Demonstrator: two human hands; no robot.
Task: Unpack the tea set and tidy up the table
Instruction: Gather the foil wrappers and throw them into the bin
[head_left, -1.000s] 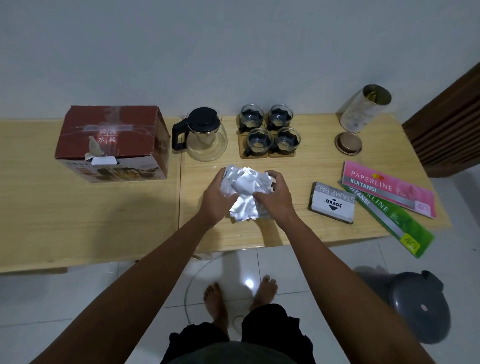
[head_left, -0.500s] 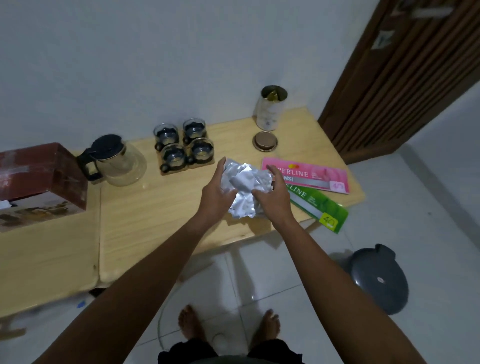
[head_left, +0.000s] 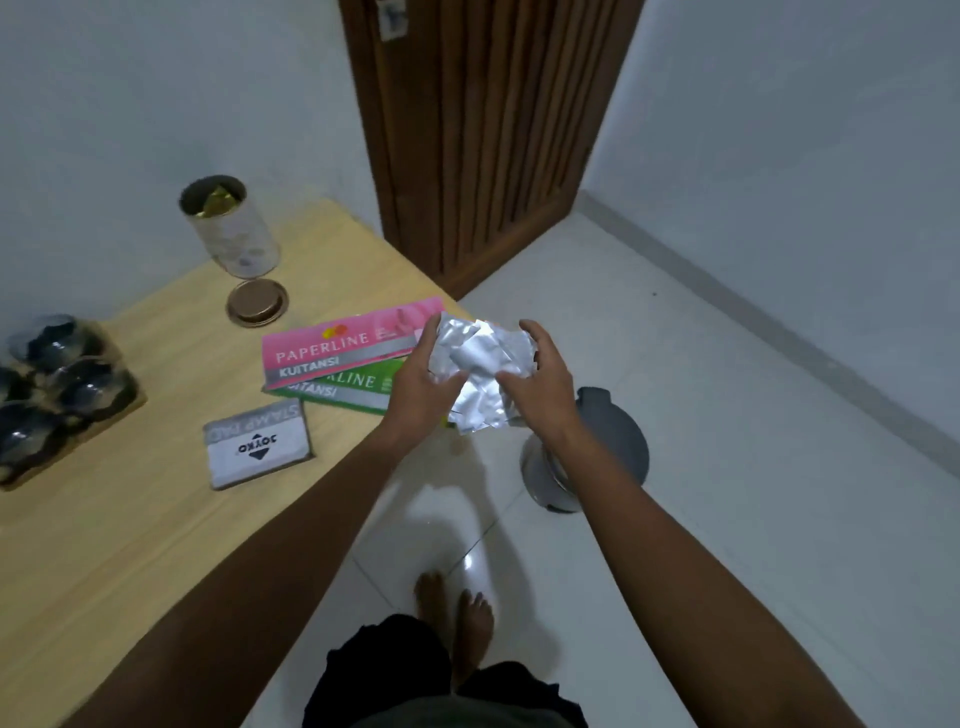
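Note:
A crumpled silver foil wrapper (head_left: 480, 371) is held between both my hands, past the right end of the wooden table (head_left: 130, 519). My left hand (head_left: 423, 384) grips its left side and my right hand (head_left: 540, 387) grips its right side. Just beyond and below them a grey lidded bin (head_left: 615, 441) stands on the floor, partly hidden by my right forearm. Several dark glass cups on a wooden tray (head_left: 47, 384) sit at the table's left edge. An open tea tin (head_left: 231, 228) stands at the back, with its round lid (head_left: 257, 302) lying in front of it.
A pink receipt book (head_left: 343, 345) lies over a green one (head_left: 353, 389) near the table's right end. A stamp pad box (head_left: 257, 444) lies nearer to me. A brown slatted door (head_left: 483, 130) stands behind. White tiled floor stretches to the right.
My view has swung right, so the teapot and the red box have left the frame. Both hands have carried the foil wrapper off the table's right end, above the bin.

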